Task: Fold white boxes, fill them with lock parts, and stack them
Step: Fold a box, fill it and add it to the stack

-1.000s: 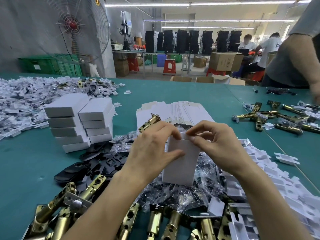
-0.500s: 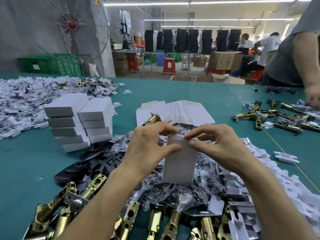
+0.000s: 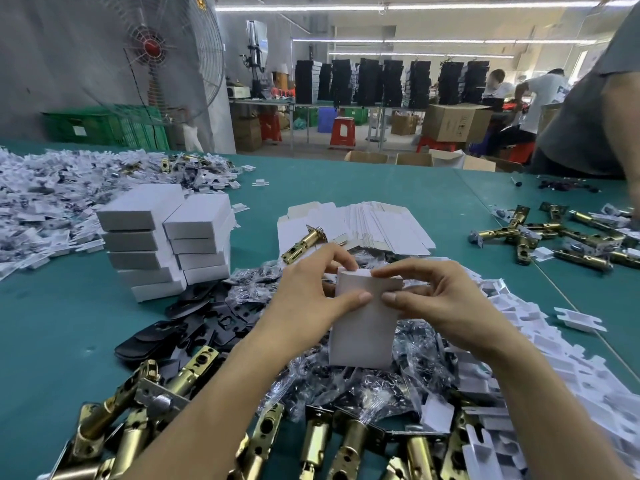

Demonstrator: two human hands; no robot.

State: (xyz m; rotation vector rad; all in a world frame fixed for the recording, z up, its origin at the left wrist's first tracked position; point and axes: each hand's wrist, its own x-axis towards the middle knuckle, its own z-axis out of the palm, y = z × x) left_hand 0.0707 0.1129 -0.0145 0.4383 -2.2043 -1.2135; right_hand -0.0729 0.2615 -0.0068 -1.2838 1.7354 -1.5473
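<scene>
**Held item.** One white box, upright, open flap end upward, over the middle of the desk, its lower end above a heap of clear bags holding small parts.

**Left grip**: clamped on the white box, with the thumb flat on the front face and the fingers curled over the top rear edge.

**Right grip**: clamped on the white box, with the thumb on the front face near the left thumb and the forefinger on the top flap.

**Finished boxes**: closed, in two touching columns, left of the hands.

**Flat box blanks**: fanned out just behind the hands. One brass latch lies across their left part.

**Near edge:** a row of brass latch bolts. Black plates lie between them and the finished boxes.

**Right of the bags:** a drift of white plastic inserts.

**Far right:** loose brass latches, well apart from the hands, beside a second person in grey.

**Far left:** a wide heap of white scraps.

**Behind the desk:** a standing fan.
</scene>
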